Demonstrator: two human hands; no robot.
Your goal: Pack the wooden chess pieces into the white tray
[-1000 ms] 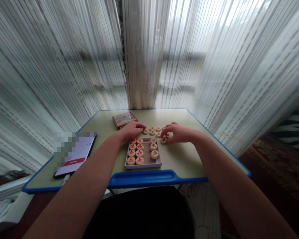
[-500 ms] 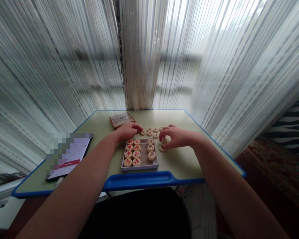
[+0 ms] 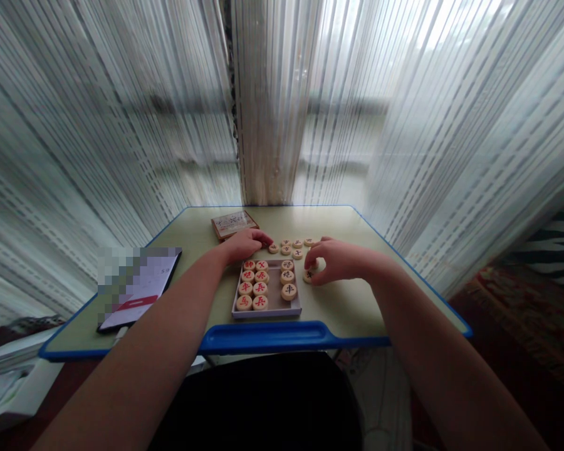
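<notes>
A shallow white box (image 3: 267, 314) holds round wooden xiangqi pieces, red-marked ones in two columns on the left and a column of black-marked ones on the right. Beyond it, my left hand (image 3: 245, 245) lies with its fingers stretched out, the fingertips at the edge of a loose xiangqi piece (image 3: 273, 248). To the right of the box, my right hand (image 3: 334, 259) has thumb and forefinger curled about a black-marked xiangqi piece (image 3: 308, 275). Another piece is partly hidden behind those fingers. Several more loose pieces (image 3: 297, 254) lie between the hands.
The small table has a blue rim and a blue front trough (image 3: 267, 336). A brown patterned box (image 3: 235, 224) lies at the back left. On the left is a tablet (image 3: 143, 294), partly blurred out. Striped sheer curtains (image 3: 169, 94) hang behind the table.
My right thumb and forefinger have drawn closer around the piece beside the box. My left hand stays by the loose piece. The whole view has shifted slightly.
</notes>
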